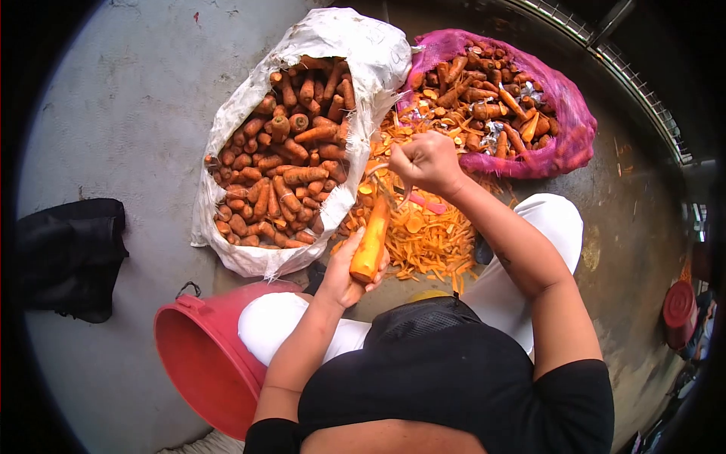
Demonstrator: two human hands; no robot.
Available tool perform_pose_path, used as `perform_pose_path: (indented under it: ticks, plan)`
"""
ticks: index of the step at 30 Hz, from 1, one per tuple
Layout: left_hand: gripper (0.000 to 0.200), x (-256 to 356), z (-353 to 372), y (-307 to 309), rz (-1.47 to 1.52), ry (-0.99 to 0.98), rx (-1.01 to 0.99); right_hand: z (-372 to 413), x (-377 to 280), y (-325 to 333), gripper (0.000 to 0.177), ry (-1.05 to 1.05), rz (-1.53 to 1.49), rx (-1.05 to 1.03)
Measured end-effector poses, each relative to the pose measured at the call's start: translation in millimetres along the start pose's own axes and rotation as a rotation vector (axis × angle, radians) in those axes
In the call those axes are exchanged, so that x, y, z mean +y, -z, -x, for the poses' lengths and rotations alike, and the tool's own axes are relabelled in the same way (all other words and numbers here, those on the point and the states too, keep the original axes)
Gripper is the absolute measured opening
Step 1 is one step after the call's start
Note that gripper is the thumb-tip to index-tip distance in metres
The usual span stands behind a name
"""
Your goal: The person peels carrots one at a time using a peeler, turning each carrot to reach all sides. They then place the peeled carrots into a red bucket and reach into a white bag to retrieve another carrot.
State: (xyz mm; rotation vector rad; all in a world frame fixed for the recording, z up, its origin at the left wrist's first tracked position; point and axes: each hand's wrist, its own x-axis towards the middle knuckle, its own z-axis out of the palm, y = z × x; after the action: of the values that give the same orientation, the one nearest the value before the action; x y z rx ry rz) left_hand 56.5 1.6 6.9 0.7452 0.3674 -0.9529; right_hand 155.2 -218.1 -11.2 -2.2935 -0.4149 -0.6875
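My left hand (346, 268) is wrapped round the thick end of a carrot (373, 242), which points away from me. Its skin is off along most of the length, showing bright orange, with a darker patch near the far tip. At that tip my right hand (429, 163) is closed in a fist on a thin peeler (406, 191), mostly hidden by the fingers. Below both hands lies a heap of carrot peelings (435, 246) and cut ends on the floor. A pinkish-red strip (429, 203) shows among the peelings, partly hidden.
To the left stands a white woven sack (363, 45) full of unpeeled carrots. A pink mesh sack (578, 132) with carrots and scraps lies at the far right. By my left knee a red bucket (204, 363) is tipped sideways. Black cloth (76, 257) lies on the floor.
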Motion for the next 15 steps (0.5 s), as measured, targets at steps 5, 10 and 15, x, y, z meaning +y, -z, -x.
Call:
perform_pose_path:
  ticks: [5,10,15]
  plan:
    - [0.037,5,2,-4,0.045,0.019,-0.004,1,-16,-1,0.037,-0.139,-0.146,-0.190]
    - [0.040,2,-10,7,0.077,-0.064,0.062,16,-54,-9,0.036,0.133,-0.276,-0.289]
    - [0.044,-2,-10,11,0.052,-0.033,0.021,21,-56,-10,0.034,0.205,-0.202,-0.307]
